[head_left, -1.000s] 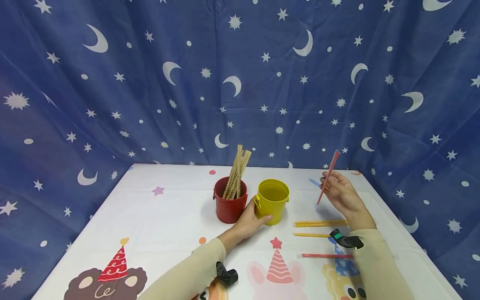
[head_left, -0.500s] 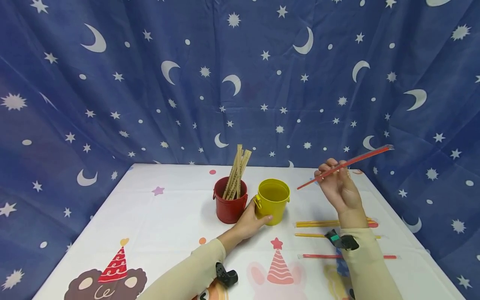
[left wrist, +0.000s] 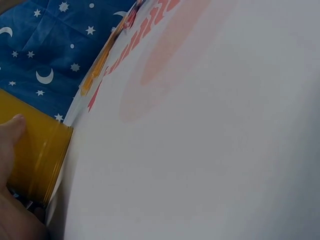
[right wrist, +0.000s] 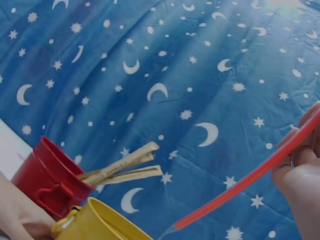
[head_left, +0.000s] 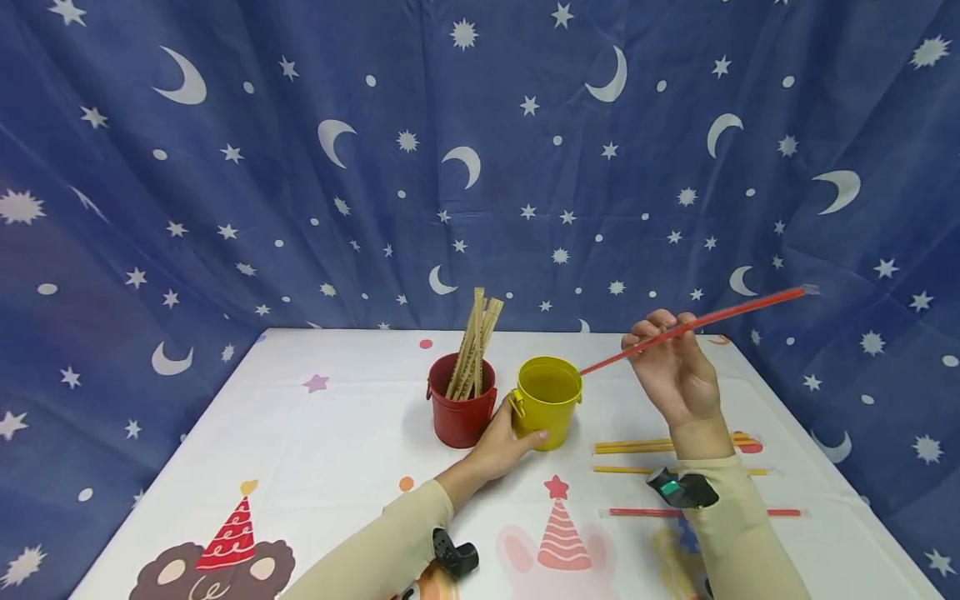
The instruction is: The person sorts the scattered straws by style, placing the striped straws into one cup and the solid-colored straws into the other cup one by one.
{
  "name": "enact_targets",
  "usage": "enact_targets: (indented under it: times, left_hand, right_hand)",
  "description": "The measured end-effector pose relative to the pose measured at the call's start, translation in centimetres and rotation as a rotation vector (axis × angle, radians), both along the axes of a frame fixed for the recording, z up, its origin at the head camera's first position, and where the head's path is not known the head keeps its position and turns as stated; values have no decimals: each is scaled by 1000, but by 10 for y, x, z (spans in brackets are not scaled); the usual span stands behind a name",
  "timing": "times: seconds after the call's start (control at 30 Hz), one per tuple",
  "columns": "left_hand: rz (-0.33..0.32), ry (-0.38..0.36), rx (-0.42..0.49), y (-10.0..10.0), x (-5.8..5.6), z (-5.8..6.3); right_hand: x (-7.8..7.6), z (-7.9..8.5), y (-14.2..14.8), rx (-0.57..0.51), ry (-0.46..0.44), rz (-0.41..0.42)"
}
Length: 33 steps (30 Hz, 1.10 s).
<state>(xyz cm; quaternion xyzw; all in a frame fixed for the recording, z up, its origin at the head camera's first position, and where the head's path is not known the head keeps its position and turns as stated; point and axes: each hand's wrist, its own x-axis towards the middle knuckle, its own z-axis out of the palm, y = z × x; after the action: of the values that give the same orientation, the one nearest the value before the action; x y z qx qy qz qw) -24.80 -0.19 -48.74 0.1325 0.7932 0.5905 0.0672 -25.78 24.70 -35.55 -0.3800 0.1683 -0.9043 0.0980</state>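
Note:
My left hand [head_left: 498, 442] grips the lower side of a small yellow bucket [head_left: 543, 423], thumb across its front; the other fingers are hidden behind. That bucket stands upright, with no straws showing inside. My right hand [head_left: 681, 379] pinches a red straw [head_left: 738, 310] in a clear wrapper. The straw slants down to the left, its lower end at the yellow bucket's right rim; from the right wrist view I cannot tell whether it touches. Left of the yellow one, a red bucket [head_left: 459, 423] holds several paper-wrapped sticks [head_left: 477, 342].
Right of the buckets, orange-yellow straws [head_left: 630, 447] and a single yellow straw [head_left: 622, 470] lie on the white printed tablecloth [head_left: 337, 433]. Nearer is another wrapped red straw [head_left: 637, 512], partly behind my right forearm. A blue starry curtain [head_left: 390, 167] hangs behind the table.
My right hand has turned the red straw from nearly upright to a low slant and brought its lower end left to the yellow bucket's rim. The left hand keeps its grip.

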Motion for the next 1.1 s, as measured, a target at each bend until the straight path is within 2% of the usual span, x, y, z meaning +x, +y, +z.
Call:
enact_targets:
  times: [0.17,0.33,0.57,0.67,0.8,1.1]
  left_hand:
    - [-3,6,4,-1,0,1]
    - [-5,1,9,-1,-1,2]
    - [-9,7,19,0,0,0]
    - [-12,11,23,0,0,0]
    - [-17,14,16,-1,0,-1]
    - [-13,1,15,0,0,0]
  right_hand:
    - [-4,-6,-11,32,-11,-2]
    - [-10,-13,-20,86,-59,-37]
    - [-15,-25,-20,242,-162,-179]
    - [-18,-28,-19,332,-211,-260]
    - [-20,-32,-19,514,-239,-394]
    - [-22,-38,-15,871,-220,-598]
